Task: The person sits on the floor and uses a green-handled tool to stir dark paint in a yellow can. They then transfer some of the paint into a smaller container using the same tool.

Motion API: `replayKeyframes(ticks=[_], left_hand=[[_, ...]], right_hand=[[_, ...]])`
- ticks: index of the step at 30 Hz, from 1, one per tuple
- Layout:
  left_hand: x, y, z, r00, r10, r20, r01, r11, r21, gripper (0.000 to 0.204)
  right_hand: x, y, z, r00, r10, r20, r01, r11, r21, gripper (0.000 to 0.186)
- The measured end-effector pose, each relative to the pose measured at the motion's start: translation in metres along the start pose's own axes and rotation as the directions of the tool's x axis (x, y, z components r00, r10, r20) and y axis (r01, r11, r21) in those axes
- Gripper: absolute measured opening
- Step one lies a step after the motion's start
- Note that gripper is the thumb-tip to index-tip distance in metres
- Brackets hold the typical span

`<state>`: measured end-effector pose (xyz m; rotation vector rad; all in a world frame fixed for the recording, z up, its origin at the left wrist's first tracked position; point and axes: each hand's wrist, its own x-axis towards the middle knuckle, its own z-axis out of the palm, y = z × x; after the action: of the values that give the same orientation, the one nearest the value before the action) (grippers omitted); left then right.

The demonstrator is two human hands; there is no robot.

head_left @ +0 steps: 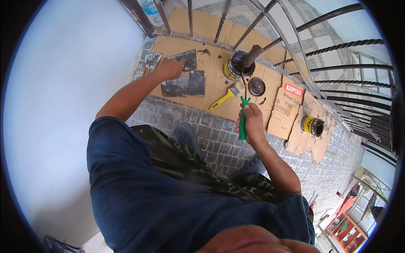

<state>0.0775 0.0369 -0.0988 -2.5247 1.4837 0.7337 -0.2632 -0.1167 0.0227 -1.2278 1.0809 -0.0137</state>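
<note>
Roller (242, 131) is clasped in my right hand (254, 123), head (253, 56) at the far can (228, 70), likely to contain drips; my left hand's (171, 69) grip is indiscernible.

Head view: we look from the left head-worn fisheye | facing: steeply down past the wearer's chin (249, 232), bottom centre, toward left hand (171, 68) and right hand (254, 122), mid-frame | nearness: close above the dark blue shirt (156, 204), farther from the paved floor (217, 141) | field: very wide, white wall (67, 105) at left to railing (329, 17), upper right
</note>
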Motion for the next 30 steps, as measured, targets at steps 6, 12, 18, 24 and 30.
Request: replayKeyframes(ticks=[6,12,18,24,30], left_hand=[[-0.009,0.007,-0.003,0.989,0.096,-0.108,-0.099,0.995,-0.021,0.06],[-0.01,0.038,-0.025,0.968,0.208,-0.138,-0.229,0.959,-0.164,0.037],[-0.034,0.1,-0.098,0.96,0.28,0.007,-0.268,0.925,-0.271,0.028],[-0.06,0.133,-0.091,0.969,0.245,-0.008,-0.243,0.956,-0.162,0.026],[-0.099,0.17,0.023,0.964,0.196,0.181,-0.164,0.971,-0.176,0.018]], right_hand=[[0.002,-0.017,-0.025,1.0,0.011,0.018,-0.008,0.99,-0.142,0.031],[0.013,-0.034,-0.058,0.999,-0.011,0.045,0.028,0.919,-0.394,0.032],[0.022,-0.057,-0.096,0.98,-0.066,0.189,0.165,0.8,-0.577,0.026],[0.039,-0.062,-0.123,0.953,-0.054,0.297,0.241,0.728,-0.641,0.026],[0.069,-0.048,-0.134,0.888,-0.156,0.432,0.375,0.79,-0.485,0.024]])
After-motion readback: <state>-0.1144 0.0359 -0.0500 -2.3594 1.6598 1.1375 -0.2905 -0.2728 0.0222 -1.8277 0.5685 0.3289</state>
